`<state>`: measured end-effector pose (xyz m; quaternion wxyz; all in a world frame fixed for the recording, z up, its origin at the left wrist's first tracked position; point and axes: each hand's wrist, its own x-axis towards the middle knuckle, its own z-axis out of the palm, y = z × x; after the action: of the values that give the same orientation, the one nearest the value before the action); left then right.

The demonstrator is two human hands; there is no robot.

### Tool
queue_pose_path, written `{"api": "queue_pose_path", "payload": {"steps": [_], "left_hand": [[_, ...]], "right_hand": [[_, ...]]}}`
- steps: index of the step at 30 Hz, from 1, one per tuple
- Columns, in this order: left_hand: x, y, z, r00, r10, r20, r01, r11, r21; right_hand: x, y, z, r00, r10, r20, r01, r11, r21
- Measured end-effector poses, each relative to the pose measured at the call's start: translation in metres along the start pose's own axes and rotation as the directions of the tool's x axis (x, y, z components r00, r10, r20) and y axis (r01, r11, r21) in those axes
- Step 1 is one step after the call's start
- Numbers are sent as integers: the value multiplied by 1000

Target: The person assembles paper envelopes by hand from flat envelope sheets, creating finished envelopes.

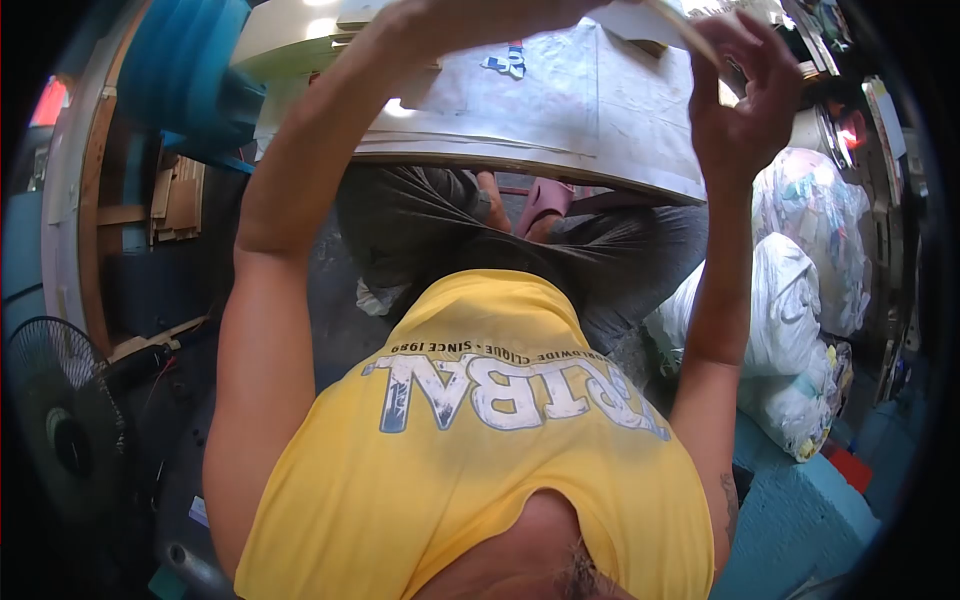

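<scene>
My right hand (745, 105) is raised over the far right of the white-covered table (500, 120). Its fingers are curled at the edge of a thin pale piece (685, 32), which looks like a sheet or strip with a beige rim and is blurred. My left arm reaches across the tabletop toward the same piece. Only the base of my left hand (545, 8) shows at the top edge, with its fingers out of frame. A small blue, white and red item (507, 62) lies on the tabletop between the arms.
Pale boards (290, 35) lie at the table's left, beside a stack of blue plastic chairs (180, 70). A black fan (65, 420) stands lower left. White stuffed plastic bags (770, 300) sit on the right. My crossed legs (430, 220) are under the table edge.
</scene>
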<state>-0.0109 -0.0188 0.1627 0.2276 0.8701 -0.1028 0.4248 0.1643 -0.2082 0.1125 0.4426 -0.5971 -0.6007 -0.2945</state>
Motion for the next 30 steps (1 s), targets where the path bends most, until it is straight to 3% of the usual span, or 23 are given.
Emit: {"api": "queue_pose_path", "payload": {"steps": [1, 2, 4, 6, 12, 15, 19, 25, 30], "left_hand": [[-24, -2, 4, 994, 114, -5, -113, 989, 92], [-54, -4, 12, 994, 105, 20, -107, 984, 139], [-120, -4, 40, 998, 49, 51, -58, 980, 191], [-165, 15, 58, 996, -59, 66, 46, 982, 182], [-196, 38, 83, 989, -146, -26, 148, 958, 247], [-195, 31, 85, 990, -131, -47, 139, 954, 267], [-195, 34, 84, 975, -213, -60, 221, 946, 235], [-184, 38, 78, 922, -384, -47, 387, 914, 127], [-180, 38, 77, 876, -482, -20, 482, 873, 74]], "right_hand": [[-12, -8, 8, 995, -104, 0, 103, 986, -128], [-28, -13, 17, 989, -146, 35, 142, 985, 94], [-79, -22, 32, 976, -154, 152, 136, 983, 122], [-123, -30, 48, 980, -141, 137, 116, 977, 179], [-152, -48, 50, 989, -110, 95, 93, 981, 172], [-154, -47, 55, 998, -46, 52, 33, 975, 220], [-148, -47, 48, 986, 92, 139, -129, 950, 284], [-136, -53, 36, 868, 342, 360, -465, 815, 346], [-135, -55, 35, 822, 404, 402, -543, 768, 339]]}}
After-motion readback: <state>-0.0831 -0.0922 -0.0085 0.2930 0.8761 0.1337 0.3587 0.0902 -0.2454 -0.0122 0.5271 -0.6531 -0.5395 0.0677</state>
